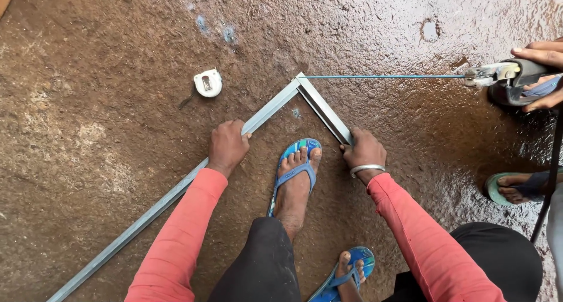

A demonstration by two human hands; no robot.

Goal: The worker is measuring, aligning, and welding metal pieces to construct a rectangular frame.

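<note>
1. The left hand (227, 146) is curled down over the long bar (176, 190), a grey metal strip lying slantwise on the wet brown floor (105, 132).
2. The right hand (363, 151), a bangle (366, 169) at its wrist, is closed on the lower end of the short bar (324, 109).
3. The two bars meet at a corner (299, 78) well ahead of both hands.
4. A foot in a blue sandal (294, 167) stands between the bars.
5. A white tape measure (207, 82) lies near the corner, left of it.
6. A co-worker's hands (542, 73) at the right edge hold a power tool (504, 78); its long thin bit (381, 76) reaches the corner.
</note>
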